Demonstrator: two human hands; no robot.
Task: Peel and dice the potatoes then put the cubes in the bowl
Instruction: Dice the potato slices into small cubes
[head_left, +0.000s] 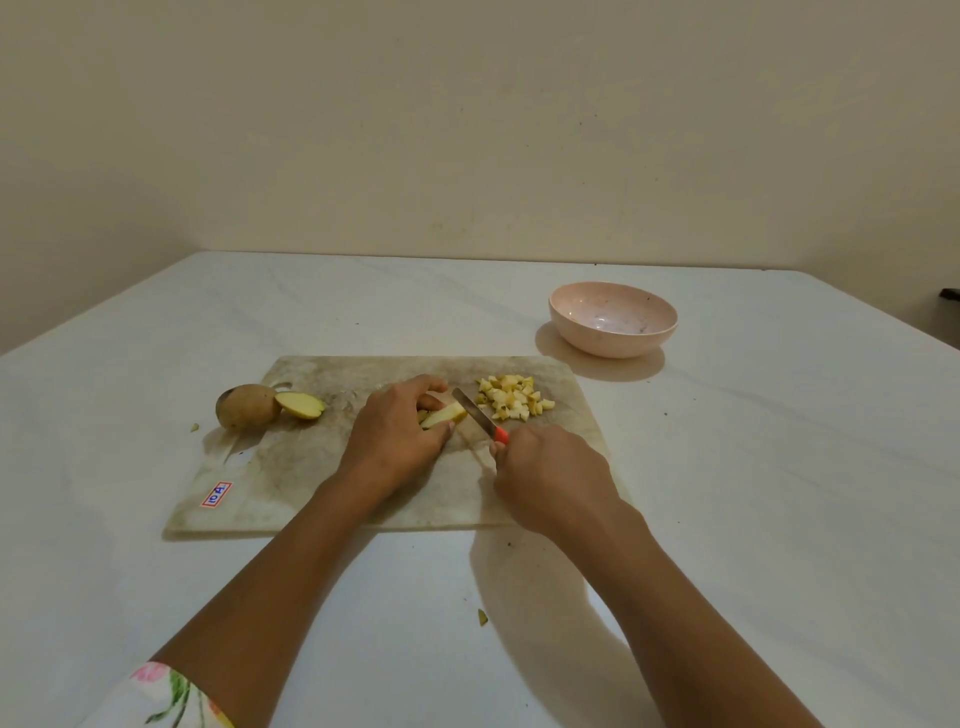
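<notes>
- Pinning a pale potato strip (444, 414) to the cutting board (291, 478) with the left hand (395, 441): fingers (428, 387) curled over its far side, thumb pressed against its near side.
- Gripping the knife (475, 415) by its red handle in the right hand (545, 473): fingers (497, 451) wrapped tight round the handle, mostly hidden behind the back of the hand.
- Angling the blade up and left from the right fingers, tip just beside the left fingertips and the cut end of the strip; contact with the strip cannot be told.
- Lying on the board just right of the blade and beyond the right fingers, apart from the left fingers: a pile of potato cubes (514, 397).
- Resting well left of the left fingers, at the board's left edge: a whole unpeeled potato (247, 405), with a cut potato half (300, 405) against it, cut face up.
- Standing on the desk (779, 467) off the board, beyond and right of the right fingers: a pink bowl (613, 318), upright.
- Stuck to the board's near left corner, nearer than and left of the left fingers: a red-and-white sticker (216, 493).
</notes>
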